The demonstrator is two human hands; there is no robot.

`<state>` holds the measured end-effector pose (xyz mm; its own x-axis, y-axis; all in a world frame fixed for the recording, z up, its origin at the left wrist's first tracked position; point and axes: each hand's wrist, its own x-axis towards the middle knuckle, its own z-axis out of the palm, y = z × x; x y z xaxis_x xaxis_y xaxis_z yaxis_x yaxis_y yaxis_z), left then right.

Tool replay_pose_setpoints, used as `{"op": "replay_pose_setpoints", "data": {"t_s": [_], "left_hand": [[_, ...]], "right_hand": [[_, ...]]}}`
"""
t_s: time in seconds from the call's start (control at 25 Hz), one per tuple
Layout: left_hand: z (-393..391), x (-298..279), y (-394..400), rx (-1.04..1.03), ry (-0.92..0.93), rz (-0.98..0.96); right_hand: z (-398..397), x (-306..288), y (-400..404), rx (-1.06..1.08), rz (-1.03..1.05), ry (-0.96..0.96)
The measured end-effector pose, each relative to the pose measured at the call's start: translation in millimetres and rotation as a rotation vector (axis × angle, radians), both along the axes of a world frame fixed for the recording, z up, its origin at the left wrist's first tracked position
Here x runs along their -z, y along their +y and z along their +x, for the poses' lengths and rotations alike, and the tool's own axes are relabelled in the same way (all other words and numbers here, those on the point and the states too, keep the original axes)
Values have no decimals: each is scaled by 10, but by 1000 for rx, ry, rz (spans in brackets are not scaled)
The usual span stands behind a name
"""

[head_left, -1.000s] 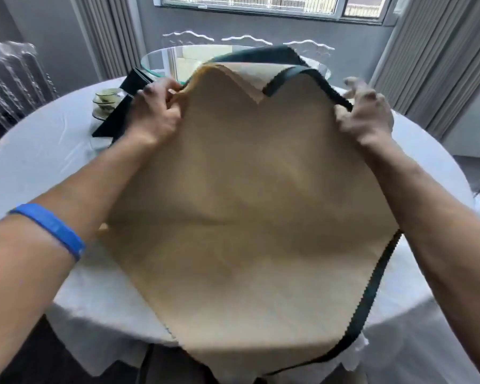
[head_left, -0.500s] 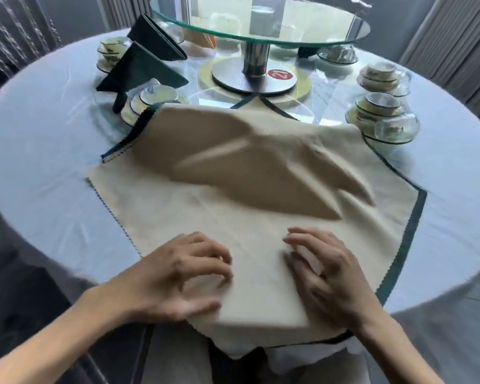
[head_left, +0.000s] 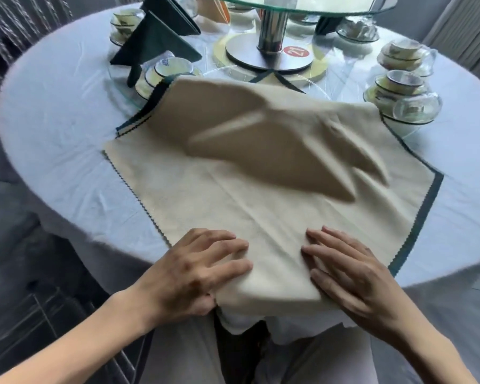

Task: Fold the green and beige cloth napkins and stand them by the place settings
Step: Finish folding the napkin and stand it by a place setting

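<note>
A large beige napkin (head_left: pixel 261 189) lies spread on the round table, over a green napkin whose edge (head_left: pixel 421 214) shows along the right and far left sides. Its near corner hangs over the table's front edge. My left hand (head_left: pixel 197 270) rests on the near left part of the cloth with fingers slightly bent. On the near right part my right hand (head_left: pixel 352 270) lies flat, fingers straight. Two folded green napkins (head_left: pixel 155 42) stand at the far left beside place settings.
A white tablecloth (head_left: pixel 53 112) covers the table. A glass turntable on a metal post (head_left: pixel 270 26) fills the centre. Stacked cups and bowls (head_left: pixel 402 92) sit at the right, others (head_left: pixel 166 70) at the left by the cloth's far corner. A chair stands on the left.
One second ago both hands held the cloths up by the top corners. The cloths now lie on the table, and my hands sit on the near part, barely shifted in the last half second.
</note>
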<state>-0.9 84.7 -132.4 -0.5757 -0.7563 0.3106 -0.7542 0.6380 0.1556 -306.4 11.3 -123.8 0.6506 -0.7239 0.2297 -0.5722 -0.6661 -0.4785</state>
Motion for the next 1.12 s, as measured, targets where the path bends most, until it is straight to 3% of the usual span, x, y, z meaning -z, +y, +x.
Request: {"op": "replay_pose_setpoints", "data": {"t_s": [0.16,0.32,0.44,0.56,0.68,0.8,0.96,1.04,1.12], "left_hand": [[-29,-137,-143,22,187,117],[-27,-320,-306,-135,535,344],[-35,-543,-276,-33,405,407],[-15,-656,-195,3,305,540],[105,-612,-168,8,342,713],[243,-531,-145,35,478,887],[261,-556,-96,-1,463,882],[204,-661,-177,-47,566,806],[119,-771,-368,-219,762,700]], "right_hand": [[-159,-126,-4,-146,67,126],[-231,-149,-38,-102,-133,206],[-302,-242,3,-78,-129,45],[-370,-270,64,-57,-123,33],[-437,-246,62,-49,-7,61],[-497,-328,5,-166,168,-63],[-492,-371,-61,-159,321,-130],[-392,-467,-151,-108,424,-204],[-216,-603,-339,5,391,-278]]}}
